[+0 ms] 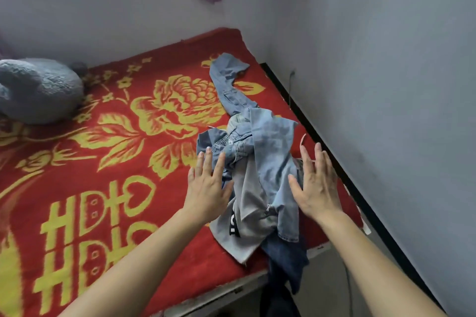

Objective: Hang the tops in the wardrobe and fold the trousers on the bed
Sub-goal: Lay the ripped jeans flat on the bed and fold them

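Both forearms extend forward, palms down. Left hand [206, 185]: fingers straight and spread, at the left edge of the trousers pile [268, 141]. Right hand [315, 183]: fingers straight and spread, at the pile's right edge. Neither hand grips anything; contact with the cloth cannot be told. The 1 pile lies crumpled on the red blanket [116, 162], at the bed's right side near the wall, a dark garment [286, 252] hanging over the front edge.

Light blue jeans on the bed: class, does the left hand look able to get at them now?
Probably yes: the left hand is open at the edge of the light blue jeans, with nothing lying between them.
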The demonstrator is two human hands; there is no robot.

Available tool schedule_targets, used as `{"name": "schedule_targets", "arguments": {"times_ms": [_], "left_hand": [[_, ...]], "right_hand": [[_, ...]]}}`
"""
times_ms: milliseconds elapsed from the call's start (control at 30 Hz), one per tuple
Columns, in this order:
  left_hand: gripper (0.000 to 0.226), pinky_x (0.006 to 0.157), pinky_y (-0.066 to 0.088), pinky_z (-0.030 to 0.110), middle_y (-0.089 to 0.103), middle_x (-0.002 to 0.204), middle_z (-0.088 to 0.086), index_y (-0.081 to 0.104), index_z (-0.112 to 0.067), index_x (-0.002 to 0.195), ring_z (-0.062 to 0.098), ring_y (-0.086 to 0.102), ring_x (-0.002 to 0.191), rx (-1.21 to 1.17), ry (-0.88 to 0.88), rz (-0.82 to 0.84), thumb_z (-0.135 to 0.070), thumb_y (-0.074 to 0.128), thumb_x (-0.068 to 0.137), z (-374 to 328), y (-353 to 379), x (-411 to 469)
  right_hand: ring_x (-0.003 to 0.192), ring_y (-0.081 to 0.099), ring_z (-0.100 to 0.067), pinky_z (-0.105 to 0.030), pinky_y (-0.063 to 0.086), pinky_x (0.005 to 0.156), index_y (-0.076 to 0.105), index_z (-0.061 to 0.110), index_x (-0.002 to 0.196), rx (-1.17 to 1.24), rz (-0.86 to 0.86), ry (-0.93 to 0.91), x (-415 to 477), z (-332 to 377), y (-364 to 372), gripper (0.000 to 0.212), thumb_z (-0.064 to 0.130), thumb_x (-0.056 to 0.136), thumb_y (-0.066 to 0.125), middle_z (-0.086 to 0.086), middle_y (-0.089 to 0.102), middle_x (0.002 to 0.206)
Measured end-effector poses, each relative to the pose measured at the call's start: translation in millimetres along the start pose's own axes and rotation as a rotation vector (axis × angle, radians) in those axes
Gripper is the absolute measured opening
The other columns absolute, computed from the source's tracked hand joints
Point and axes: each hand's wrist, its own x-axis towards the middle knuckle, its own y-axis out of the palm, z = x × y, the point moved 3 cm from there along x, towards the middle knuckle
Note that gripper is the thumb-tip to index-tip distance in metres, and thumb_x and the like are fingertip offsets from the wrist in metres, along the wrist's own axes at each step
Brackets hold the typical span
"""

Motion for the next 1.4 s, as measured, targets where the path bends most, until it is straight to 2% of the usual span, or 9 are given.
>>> {"name": "schedule_targets", "arguments": {"times_ms": [367, 500, 633, 767, 867, 967, 1133, 1267, 1400], "left_hand": [[0.079, 0.116, 0.025, 0.044, 0.006, 0.163, 0.017, 0.008, -0.013, 0.157, 0.036, 0.013, 0.148, -0.023, -0.171, 0.078, -0.027, 0.054, 0.095, -0.1, 141.1, 189.0], [0.074, 0.08, 0.049, 0.044, 0.057, 0.126, 0.015, 0.008, -0.027, 0.157, 0.035, 0.054, 0.112, -0.105, -0.312, 0.265, -0.026, 0.05, 0.096, 2.8, 197.9, 190.7], [0.064, 0.068, 0.049, 0.04, 0.066, 0.101, 0.016, 0.015, -0.038, 0.154, 0.035, 0.064, 0.084, -0.178, -0.43, 0.425, -0.021, 0.041, 0.098, -1.0, 237.1, 151.4], [0.031, 0.076, 0.048, 0.03, 0.069, 0.097, 0.0, 0.065, -0.019, 0.121, 0.019, 0.062, 0.088, -0.702, -0.818, 0.238, -0.021, 0.045, 0.097, 2.1, 244.5, 129.5], [0.022, 0.051, 0.044, 0.025, 0.062, 0.083, 0.002, 0.062, -0.019, 0.096, 0.016, 0.057, 0.065, -1.323, -1.252, 0.007, -0.036, 0.049, 0.097, -4.3, 235.8, 146.8], [0.025, 0.056, 0.048, 0.028, 0.069, 0.085, 0.001, 0.062, -0.017, 0.099, 0.018, 0.063, 0.069, -1.585, -1.427, -0.194, -0.041, 0.066, 0.091, -8.2, 220.4, 166.3], [0.019, 0.057, 0.042, 0.025, 0.05, 0.057, -0.004, 0.057, -0.019, 0.076, 0.01, 0.047, 0.054, -1.685, -1.26, -0.133, -0.014, 0.062, 0.093, -17.6, 183.8, 171.4], [0.011, 0.053, 0.044, 0.023, 0.057, 0.058, -0.009, 0.066, -0.015, 0.101, 0.006, 0.05, 0.051, -1.662, -1.0, -0.075, -0.007, 0.06, 0.095, -31.2, 141.0, 136.2], [0.029, 0.058, 0.044, 0.026, 0.06, 0.071, -0.001, 0.063, -0.005, 0.123, 0.011, 0.048, 0.055, -1.702, -0.845, -0.054, -0.005, 0.058, 0.095, -33.7, 94.2, 92.5]], "right_hand": [[0.149, 0.003, -0.045, -0.055, 0.014, 0.12, -0.002, 0.03, 0.158, 0.114, 0.181, -0.086, 222.2, -34.2, 164.0, 0.083, 0.052, 0.096, 0.049, -0.02, -0.016, 0.162], [0.14, 0.034, -0.039, -0.048, 0.031, 0.113, -0.008, 0.024, 0.158, 0.161, 0.403, -0.081, 232.3, -51.6, 224.7, 0.089, 0.044, 0.097, 0.054, -0.018, 0.029, 0.157], [0.112, 0.054, -0.041, -0.047, 0.043, 0.091, 0.008, 0.027, 0.159, 0.129, 0.486, -0.001, 205.3, -78.2, 248.4, 0.078, 0.012, 0.094, 0.049, -0.017, 0.054, 0.129], [0.106, 0.054, -0.04, -0.046, 0.045, 0.087, 0.033, 0.031, 0.153, 0.193, 0.469, 0.016, 177.8, -87.9, 241.3, 0.069, 0.003, 0.091, 0.045, -0.015, 0.056, 0.109], [0.106, 0.056, -0.036, -0.045, 0.047, 0.091, 0.043, 0.033, 0.148, 0.19, 0.539, -0.043, 155.9, -95.5, 233.7, 0.062, 0.007, 0.092, 0.045, -0.012, 0.058, 0.108], [0.112, 0.056, -0.031, -0.04, 0.045, 0.098, 0.054, 0.034, 0.139, 0.274, 0.615, -0.009, 138.4, -105.8, 223.6, 0.056, 0.007, 0.091, 0.044, -0.007, 0.061, 0.119], [0.104, 0.061, -0.031, -0.04, 0.047, 0.082, 0.058, 0.031, 0.108, 0.146, 0.682, 0.043, 122.8, -108.0, 206.3, 0.023, 0.027, 0.093, 0.041, -0.003, 0.065, 0.11], [0.111, 0.056, -0.034, -0.042, 0.044, 0.089, 0.061, 0.026, 0.1, 0.05, 0.834, 0.084, 111.5, -87.3, 188.7, 0.034, 0.046, 0.093, 0.035, -0.011, 0.059, 0.117], [0.122, 0.048, -0.037, -0.044, 0.036, 0.105, 0.062, 0.025, 0.126, 0.279, 0.514, 0.277, 103.2, -56.9, 147.0, 0.045, 0.048, 0.097, 0.038, -0.016, 0.047, 0.126]]}}
